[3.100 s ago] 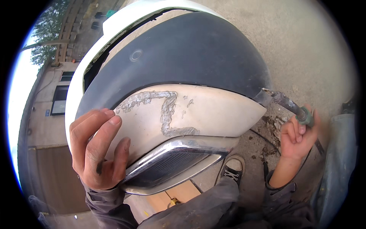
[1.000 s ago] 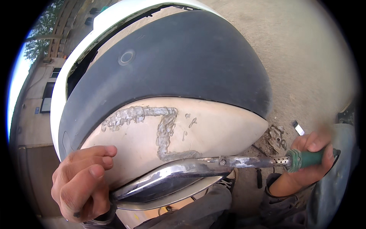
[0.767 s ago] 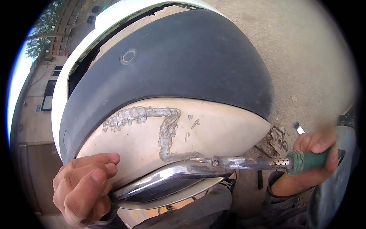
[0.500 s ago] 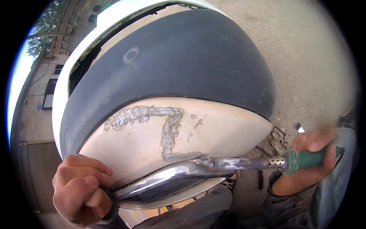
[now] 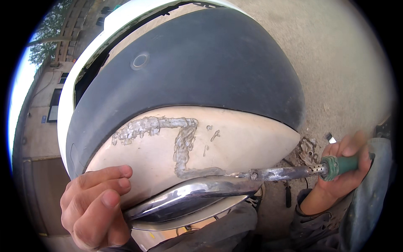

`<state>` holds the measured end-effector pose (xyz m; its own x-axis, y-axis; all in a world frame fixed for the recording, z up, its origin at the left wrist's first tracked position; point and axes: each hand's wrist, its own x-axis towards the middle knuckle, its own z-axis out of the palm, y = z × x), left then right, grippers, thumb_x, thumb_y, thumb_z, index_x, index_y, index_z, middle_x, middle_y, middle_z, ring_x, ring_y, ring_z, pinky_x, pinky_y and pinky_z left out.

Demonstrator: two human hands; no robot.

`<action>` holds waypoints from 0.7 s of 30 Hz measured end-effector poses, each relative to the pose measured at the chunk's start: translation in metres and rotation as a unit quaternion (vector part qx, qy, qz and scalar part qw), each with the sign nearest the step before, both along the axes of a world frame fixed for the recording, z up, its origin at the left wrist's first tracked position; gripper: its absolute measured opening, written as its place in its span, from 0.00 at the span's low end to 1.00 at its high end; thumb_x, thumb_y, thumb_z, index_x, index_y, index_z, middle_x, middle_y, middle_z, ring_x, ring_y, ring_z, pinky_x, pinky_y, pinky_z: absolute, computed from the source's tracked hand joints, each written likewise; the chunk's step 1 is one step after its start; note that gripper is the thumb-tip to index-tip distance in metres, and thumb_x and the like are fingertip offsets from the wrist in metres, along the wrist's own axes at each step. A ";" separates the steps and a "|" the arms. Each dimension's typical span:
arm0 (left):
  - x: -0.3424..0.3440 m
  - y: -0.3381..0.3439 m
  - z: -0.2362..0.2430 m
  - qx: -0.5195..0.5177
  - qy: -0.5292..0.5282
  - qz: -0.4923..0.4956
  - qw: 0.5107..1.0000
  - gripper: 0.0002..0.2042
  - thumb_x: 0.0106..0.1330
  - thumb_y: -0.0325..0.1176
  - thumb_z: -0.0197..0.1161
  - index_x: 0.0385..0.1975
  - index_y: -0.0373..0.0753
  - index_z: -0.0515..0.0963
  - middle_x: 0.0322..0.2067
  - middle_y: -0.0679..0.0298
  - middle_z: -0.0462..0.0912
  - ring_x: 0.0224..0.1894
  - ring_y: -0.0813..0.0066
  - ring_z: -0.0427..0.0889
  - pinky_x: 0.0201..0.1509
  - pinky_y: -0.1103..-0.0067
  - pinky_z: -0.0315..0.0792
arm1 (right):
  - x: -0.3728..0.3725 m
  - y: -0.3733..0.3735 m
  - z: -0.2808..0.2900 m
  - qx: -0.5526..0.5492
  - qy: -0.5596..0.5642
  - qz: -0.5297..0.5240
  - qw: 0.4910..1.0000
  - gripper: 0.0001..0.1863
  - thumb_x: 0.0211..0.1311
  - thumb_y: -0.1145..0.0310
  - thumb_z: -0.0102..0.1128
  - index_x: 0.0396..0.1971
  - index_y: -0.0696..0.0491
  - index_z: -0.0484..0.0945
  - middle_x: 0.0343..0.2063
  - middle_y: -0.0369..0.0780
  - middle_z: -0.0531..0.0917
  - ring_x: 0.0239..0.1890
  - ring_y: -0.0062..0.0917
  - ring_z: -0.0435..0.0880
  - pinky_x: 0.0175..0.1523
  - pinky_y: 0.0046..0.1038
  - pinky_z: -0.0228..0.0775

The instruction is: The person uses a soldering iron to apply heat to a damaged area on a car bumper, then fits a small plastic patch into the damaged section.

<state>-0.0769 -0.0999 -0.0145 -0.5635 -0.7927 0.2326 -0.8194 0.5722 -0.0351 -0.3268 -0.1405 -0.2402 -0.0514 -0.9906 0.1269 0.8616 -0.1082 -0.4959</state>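
A car bumper lies in front of me, with a dark grey section (image 5: 201, 63) above a pale section (image 5: 243, 134). A lumpy grey weld seam (image 5: 183, 149) zigzags over the pale part. My right hand (image 5: 346, 161) is wrapped round the green handle of a hot air welding gun (image 5: 289, 172). The gun's metal tube points left, its narrow tip at the right end of the seam, just above the chrome trim (image 5: 168, 197). By the bumper's lower left edge is my left hand (image 5: 98, 203), fingers stretched and slightly apart, with nothing visible in it.
The bumper's white outer rim (image 5: 67, 109) curves along the left and top. On the ground (image 5: 336, 71) to the right lie a crumpled brownish heap (image 5: 308, 151) and a dark tool-like object (image 5: 288, 197). A building (image 5: 44, 134) stands at far left.
My right hand has drawn the welding gun to the right, so its tip has shifted along the seam's lower end. My left hand's fingers have uncurled and stretched out over the panel edge.
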 end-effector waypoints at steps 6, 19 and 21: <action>0.005 -0.002 0.000 0.031 0.002 -0.011 0.999 0.15 0.59 0.18 0.41 0.46 0.28 0.68 0.24 0.52 0.78 0.29 0.59 0.81 0.29 0.75 0.76 | 0.001 0.001 -0.002 -0.009 0.014 0.025 1.000 0.18 0.67 0.57 0.39 0.26 0.58 0.63 0.15 0.38 0.67 0.08 0.16 0.60 0.13 0.18 0.55; 0.017 0.007 0.008 0.059 0.053 0.011 0.997 0.06 0.59 0.29 0.54 0.32 0.33 0.71 0.17 0.63 0.73 0.17 0.77 0.72 0.20 0.84 0.65 | 0.002 0.000 -0.008 0.062 -0.009 0.001 0.998 0.19 0.68 0.58 0.38 0.25 0.58 0.64 0.13 0.37 0.67 0.07 0.14 0.60 0.11 0.15 0.55; 0.012 0.003 0.009 0.048 -0.012 0.010 0.999 0.13 0.42 0.20 0.63 0.31 0.34 0.75 0.18 0.63 0.76 0.18 0.76 0.75 0.20 0.83 0.68 | 0.003 -0.001 -0.009 0.072 -0.025 -0.011 0.997 0.18 0.68 0.58 0.38 0.25 0.57 0.64 0.13 0.36 0.67 0.06 0.14 0.59 0.10 0.14 0.54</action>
